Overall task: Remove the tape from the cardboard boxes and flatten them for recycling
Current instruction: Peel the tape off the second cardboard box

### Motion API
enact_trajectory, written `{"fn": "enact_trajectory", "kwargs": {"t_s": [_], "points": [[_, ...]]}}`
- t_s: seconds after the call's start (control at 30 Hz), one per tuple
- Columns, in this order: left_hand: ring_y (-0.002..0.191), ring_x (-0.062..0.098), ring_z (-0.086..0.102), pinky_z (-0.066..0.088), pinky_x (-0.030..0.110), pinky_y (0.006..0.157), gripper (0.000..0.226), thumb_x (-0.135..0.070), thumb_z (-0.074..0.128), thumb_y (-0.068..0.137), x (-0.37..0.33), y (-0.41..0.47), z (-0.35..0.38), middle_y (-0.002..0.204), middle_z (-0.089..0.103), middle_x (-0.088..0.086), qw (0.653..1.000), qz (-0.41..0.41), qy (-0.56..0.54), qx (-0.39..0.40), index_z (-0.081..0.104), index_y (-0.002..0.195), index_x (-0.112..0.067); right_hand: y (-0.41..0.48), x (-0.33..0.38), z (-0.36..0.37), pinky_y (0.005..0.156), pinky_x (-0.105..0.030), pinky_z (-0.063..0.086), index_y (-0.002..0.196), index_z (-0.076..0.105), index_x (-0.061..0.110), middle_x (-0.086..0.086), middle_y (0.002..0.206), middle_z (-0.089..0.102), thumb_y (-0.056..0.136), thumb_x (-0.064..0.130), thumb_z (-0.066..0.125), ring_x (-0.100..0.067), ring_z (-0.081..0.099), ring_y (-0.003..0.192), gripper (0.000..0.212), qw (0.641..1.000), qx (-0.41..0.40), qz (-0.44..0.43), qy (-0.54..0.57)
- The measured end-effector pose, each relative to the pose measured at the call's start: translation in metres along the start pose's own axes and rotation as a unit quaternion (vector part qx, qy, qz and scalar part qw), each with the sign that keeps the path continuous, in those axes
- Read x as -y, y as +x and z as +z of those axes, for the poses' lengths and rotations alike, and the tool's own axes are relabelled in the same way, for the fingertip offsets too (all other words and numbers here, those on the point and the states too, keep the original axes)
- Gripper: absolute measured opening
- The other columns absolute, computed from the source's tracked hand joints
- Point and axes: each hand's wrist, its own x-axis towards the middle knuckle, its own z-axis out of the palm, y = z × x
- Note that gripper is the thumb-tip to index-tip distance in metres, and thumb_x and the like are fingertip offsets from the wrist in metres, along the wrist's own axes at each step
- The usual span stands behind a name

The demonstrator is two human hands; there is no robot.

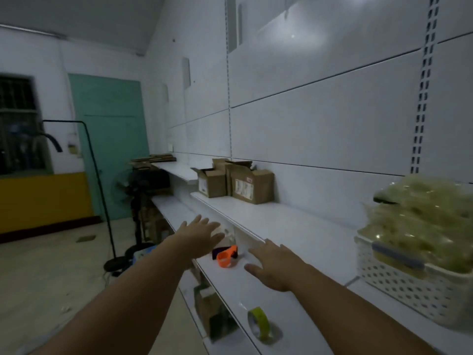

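Two bare hands reach out over white shelving, both empty.

Two open cardboard boxes [234, 179], flaps up, sit side by side on the upper shelf [294, 221] against the back panel, well ahead of both hands; flattened cardboard [153, 158] lies farther along on another shelf near the green door [110, 139]. Left hand [198, 233] hovers with fingers spread, its grip open and holding nothing, just beside an orange tape dispenser [226, 257] on the lower shelf [243, 285]. Right hand [275, 263] is likewise spread flat, grip open, above that shelf. Nearer the camera, a yellow-green tape roll [259, 322] stands on edge. A white perforated basket [414, 290] heaped with clear wrapping sits at right on the upper shelf.
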Motion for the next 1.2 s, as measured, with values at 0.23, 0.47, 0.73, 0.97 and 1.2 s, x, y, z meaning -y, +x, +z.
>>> {"fn": "enact_trajectory", "kwargs": {"t_s": [0.23, 0.47, 0.73, 0.97, 1.2], "points": [[0.145, 0.023, 0.002, 0.004, 0.051, 0.114, 0.056, -0.055, 0.026, 0.094, 0.069, 0.082, 0.011, 0.157, 0.017, 0.003, 1.0, -0.013, 0.003, 0.002, 0.023, 0.145, -0.032, 0.134, -0.005, 0.015, 0.114, -0.045, 0.015, 0.146, 0.022, 0.027, -0.003, 0.154, 0.022, 0.09, 0.057, 0.041, -0.023, 0.016, 0.142, 0.066, 1.0, -0.007, -0.02, 0.013], [0.146, 0.021, 0.006, 0.006, 0.05, 0.115, 0.056, -0.054, 0.027, 0.095, 0.157, 0.174, 0.018, 0.156, 0.021, 0.002, 0.999, 0.017, 0.031, -0.014, 0.024, 0.145, -0.03, 0.247, 0.004, 0.041, 0.115, -0.045, 0.006, 0.148, 0.008, 0.03, -0.003, 0.159, 0.007, 0.089, 0.059, 0.041, -0.022, 0.002, 0.145, 0.074, 1.0, 0.003, -0.008, -0.021], [0.146, 0.023, 0.003, 0.008, 0.047, 0.117, 0.058, -0.055, 0.027, 0.095, 0.22, 0.287, 0.048, 0.157, 0.017, 0.003, 0.993, 0.117, 0.008, 0.006, 0.024, 0.146, -0.028, 0.336, 0.002, 0.044, 0.116, -0.04, 0.005, 0.148, 0.011, 0.03, -0.001, 0.159, 0.003, 0.09, 0.061, 0.032, -0.019, -0.001, 0.145, 0.069, 0.995, -0.013, 0.095, -0.016], [0.14, 0.023, 0.026, 0.024, 0.041, 0.111, 0.056, -0.054, 0.033, 0.095, 0.226, 0.376, 0.072, 0.153, 0.029, 0.003, 0.983, 0.168, -0.073, 0.025, 0.03, 0.144, -0.028, 0.382, -0.056, 0.038, 0.113, -0.04, 0.026, 0.145, 0.026, 0.022, -0.005, 0.155, 0.02, 0.091, 0.048, 0.047, -0.022, 0.021, 0.141, 0.064, 0.972, -0.129, 0.194, -0.037], [0.123, 0.019, 0.046, 0.037, 0.027, 0.087, 0.056, -0.059, 0.037, 0.09, 0.194, 0.45, 0.093, 0.145, 0.041, 0.001, 0.962, 0.212, -0.164, 0.053, 0.029, 0.141, -0.037, 0.443, -0.132, 0.001, 0.091, -0.039, 0.047, 0.129, 0.046, 0.019, -0.005, 0.132, 0.048, 0.079, 0.038, 0.069, -0.024, 0.05, 0.117, 0.058, 0.805, -0.457, 0.3, 0.232]]}}
